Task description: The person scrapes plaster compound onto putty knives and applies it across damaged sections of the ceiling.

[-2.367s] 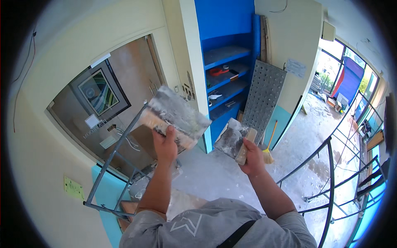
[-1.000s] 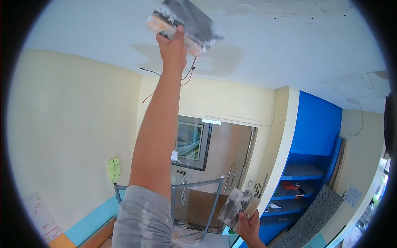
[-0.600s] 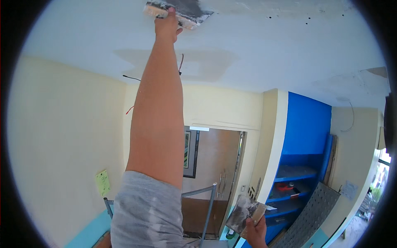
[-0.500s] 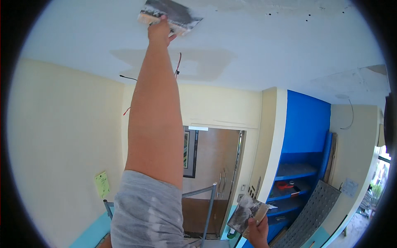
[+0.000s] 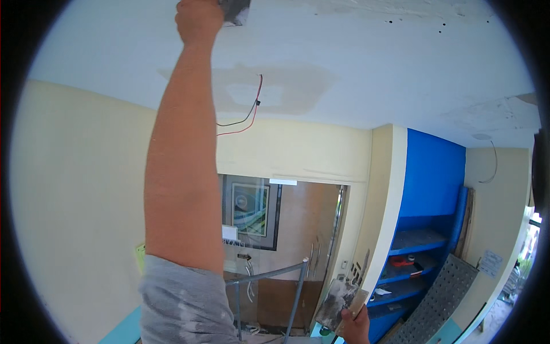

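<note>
My left arm stretches up to the white ceiling [image 5: 366,63], and my left hand [image 5: 197,22] is closed at the top edge of the view. It grips a wide putty knife [image 5: 236,12], whose grey-smeared blade shows to the right of the fist; the rest is cut off by the frame. Low on the right, my right hand [image 5: 356,327] is wrapped round the pale handle of a second putty knife [image 5: 338,301]. That blade is broad and caked with grey and white filler, tilted up and to the left.
Red and black wires [image 5: 256,103] hang from the ceiling beside a darker patch. Metal scaffold rails [image 5: 301,286] stand below, before a glass door [image 5: 309,229]. At right are blue shelves [image 5: 413,241] and a perforated metal plank [image 5: 438,295].
My left hand has moved left and up with its putty knife, so the blade is now mostly out of view. The right-hand knife stays low, turned slightly.
</note>
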### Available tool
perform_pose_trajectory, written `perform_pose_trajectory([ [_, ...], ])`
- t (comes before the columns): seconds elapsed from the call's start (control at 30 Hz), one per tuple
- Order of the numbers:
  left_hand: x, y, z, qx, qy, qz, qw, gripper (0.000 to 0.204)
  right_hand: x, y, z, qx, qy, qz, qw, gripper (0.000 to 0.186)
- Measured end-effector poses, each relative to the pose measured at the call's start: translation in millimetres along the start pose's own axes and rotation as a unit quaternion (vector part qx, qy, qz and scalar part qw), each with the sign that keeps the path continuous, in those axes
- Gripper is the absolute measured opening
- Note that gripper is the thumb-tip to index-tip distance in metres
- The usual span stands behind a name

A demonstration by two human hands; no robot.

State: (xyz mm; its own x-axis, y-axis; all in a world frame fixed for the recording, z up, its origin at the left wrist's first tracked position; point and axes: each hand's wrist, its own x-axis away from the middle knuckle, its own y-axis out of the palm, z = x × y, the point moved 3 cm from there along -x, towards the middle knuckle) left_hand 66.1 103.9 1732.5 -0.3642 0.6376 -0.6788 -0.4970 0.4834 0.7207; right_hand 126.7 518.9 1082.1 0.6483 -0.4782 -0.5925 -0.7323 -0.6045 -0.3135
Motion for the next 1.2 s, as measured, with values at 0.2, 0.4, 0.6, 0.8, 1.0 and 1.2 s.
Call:
perform_pose_trajectory([
  [0.2, -71.5, -34.9, -101.5, -0.097, -0.045, 0.021, 0.994, 0.076, 5.8, -13.4, -10.1, -0.308, 0.179, -0.079, 0.931, 0.046],
  [0.4, -8.6, -22.9, -113.5, 0.395, -0.296, -0.149, 0.857, 0.054, 6.0, -23.1, -30.7, -0.217, 0.076, 0.004, 0.973, 0.042],
  [0.6, 28.4, 43.9, -47.4, 0.411, -0.31, -0.235, 0.825, 0.05, 19.2, -23.7, -36.8, -0.102, 0.031, -0.016, 0.994, 0.042],
  [0.8, 85.8, 89.5, -82.7, 0.31, -0.41, -0.218, 0.83, 0.045, 37.3, -35.9, -24.4, -0.139, 0.106, 0.027, 0.984, 0.043],
  [1.0, 213.4, -11.1, -104.5, 0.196, -0.278, -0.236, 0.91, 0.053, 35.9, -54.4, -16.4, -0.134, 0.245, 0.038, 0.959, 0.041],
  [1.2, 519.9, -204.0, -100.7, -0.016, -0.199, -0.571, 0.796, 0.047, 44.4, -50.6, 39.7, -0.411, 0.273, 0.108, 0.863, 0.036],
])
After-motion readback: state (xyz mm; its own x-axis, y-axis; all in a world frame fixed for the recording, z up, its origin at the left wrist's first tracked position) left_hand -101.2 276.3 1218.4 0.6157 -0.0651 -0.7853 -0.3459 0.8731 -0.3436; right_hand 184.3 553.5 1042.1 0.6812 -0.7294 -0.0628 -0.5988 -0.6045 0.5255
